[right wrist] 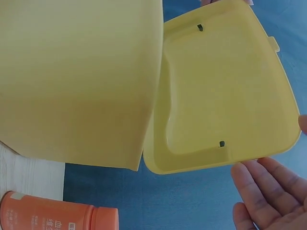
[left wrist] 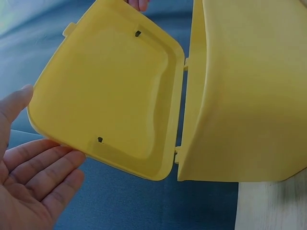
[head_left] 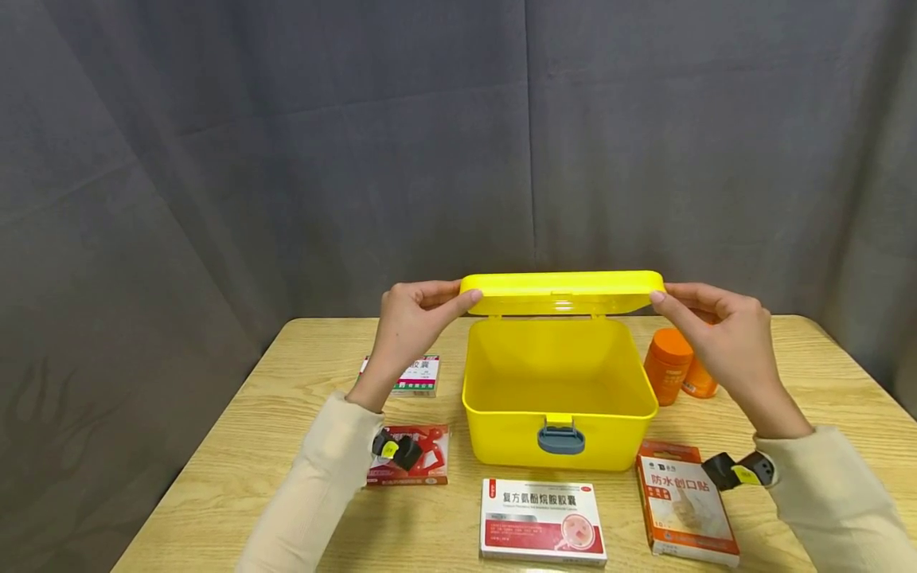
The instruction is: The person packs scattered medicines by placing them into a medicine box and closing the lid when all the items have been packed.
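Observation:
A yellow plastic storage box point(head_left: 494, 439) stands on the table with its hinged lid point(head_left: 562, 283) raised above the back rim. By the lid's left front corner, my left hand point(head_left: 411, 326) holds it, thumb at the front edge and fingers along the side. My right hand point(head_left: 731, 330) grips the opposite corner in the same way. Both wrist views show the lid's inner face tilted away from the box, fingertips right at its edge. A grey-blue latch point(head_left: 562, 439) hangs on the box front. Inside, the visible walls and floor are bare.
A white-and-red medicine box point(head_left: 543, 521) lies before the storage box. Right of it is a bandage box point(head_left: 684, 501); a red packet point(head_left: 430, 454) and another medicine box point(head_left: 423, 374) lie left. Orange bottles point(head_left: 668, 368) stand at right, near a grey curtain point(head_left: 430, 159) behind.

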`<state>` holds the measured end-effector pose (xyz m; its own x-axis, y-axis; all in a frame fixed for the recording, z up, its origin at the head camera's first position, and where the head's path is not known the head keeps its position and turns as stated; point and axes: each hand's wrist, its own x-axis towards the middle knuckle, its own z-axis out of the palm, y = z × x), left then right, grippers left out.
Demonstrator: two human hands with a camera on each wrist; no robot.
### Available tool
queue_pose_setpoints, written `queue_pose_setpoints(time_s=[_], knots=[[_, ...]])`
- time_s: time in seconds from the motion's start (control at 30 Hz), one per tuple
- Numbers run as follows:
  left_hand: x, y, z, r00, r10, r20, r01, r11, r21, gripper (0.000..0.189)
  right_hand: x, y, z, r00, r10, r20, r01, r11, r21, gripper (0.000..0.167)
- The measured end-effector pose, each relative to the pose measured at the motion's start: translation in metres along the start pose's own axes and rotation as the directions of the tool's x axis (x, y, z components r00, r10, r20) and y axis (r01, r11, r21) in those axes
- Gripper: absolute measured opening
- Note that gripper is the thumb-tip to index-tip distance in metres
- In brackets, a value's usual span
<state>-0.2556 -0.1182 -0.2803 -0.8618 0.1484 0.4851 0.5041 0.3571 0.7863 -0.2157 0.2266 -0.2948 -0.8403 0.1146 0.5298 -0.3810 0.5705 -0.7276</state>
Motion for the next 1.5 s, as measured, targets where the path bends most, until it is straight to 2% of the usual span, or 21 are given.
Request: queue_pose_setpoints(time_s=[0.27, 0.67, 1.0, 1.5], knots=[[0.005, 0.0, 0.001, 0.999, 0.035, -0.037, -0.034, 0.999, 0.027, 0.048, 0.005, -0.002, 0.001, 0.998, 0.049, 0.026, -0.05, 0.999, 0.021, 0.042], [0.008, -0.002, 0.001, 0.998, 0.012, -0.057, -0.009, 0.998, 0.056, 0.049, 0.011, -0.002, 0.004, 0.995, 0.084, 0.054, -0.086, 0.996, 0.037, 0.046], [0.015, 0.0, 0.004, 0.996, -0.005, -0.089, 0.011, 0.997, 0.071, 0.051, 0.017, -0.003, 0.006, 0.994, 0.104, 0.037, -0.106, 0.993, 0.047, 0.05], [0.022, 0.001, 0.007, 0.992, 0.005, -0.123, 0.006, 0.996, 0.09, 0.048, 0.025, -0.005, 0.01, 0.992, 0.129, 0.007, -0.129, 0.989, 0.079, 0.053]])
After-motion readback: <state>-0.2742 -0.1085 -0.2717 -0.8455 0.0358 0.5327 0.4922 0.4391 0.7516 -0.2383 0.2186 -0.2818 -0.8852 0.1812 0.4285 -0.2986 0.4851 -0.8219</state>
